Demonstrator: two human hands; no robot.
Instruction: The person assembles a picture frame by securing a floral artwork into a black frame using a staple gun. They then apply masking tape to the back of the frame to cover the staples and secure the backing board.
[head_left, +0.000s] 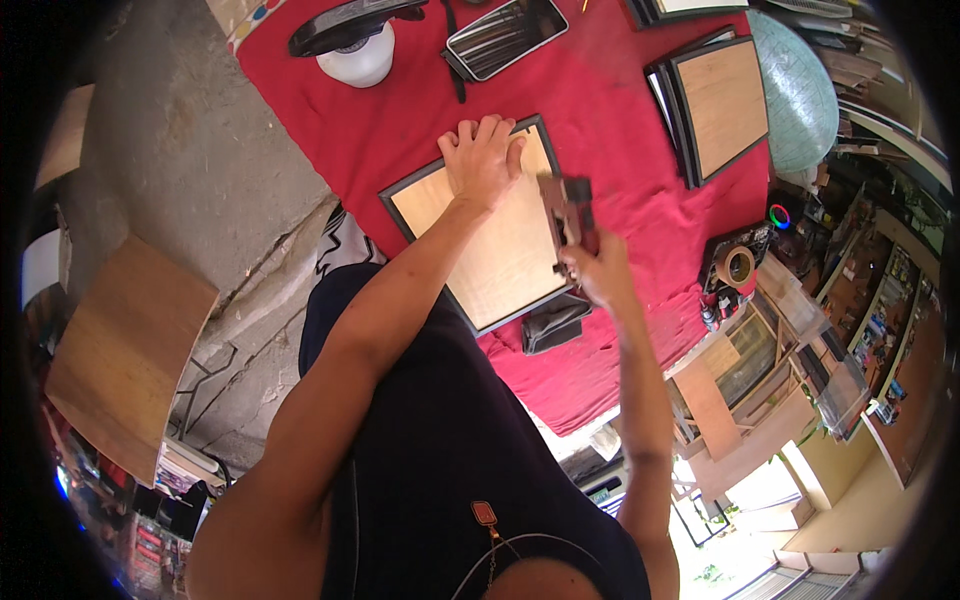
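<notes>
A black-edged picture frame [500,262] lies back up on the red cloth, its pale wooden backing board showing. My left hand [482,158] presses on the board near the far edge, fingers spread over the frame's rim. In my right hand [603,268] is a staple gun [570,212], brown and dark, its body along the frame's right edge. Motion blurs the tool a little, and my fingers hide its handle. Just beyond the near right corner, a dark pouch-like thing [556,324] rests on the cloth.
The red cloth [400,130] covers the table. Far off stand a black-and-white lamp-like object [358,55] and a tray of dark strips [507,38]. Stacked frames [715,110] lie at the right, by a tape roll [735,266]. A wooden panel [130,350] leans at the left.
</notes>
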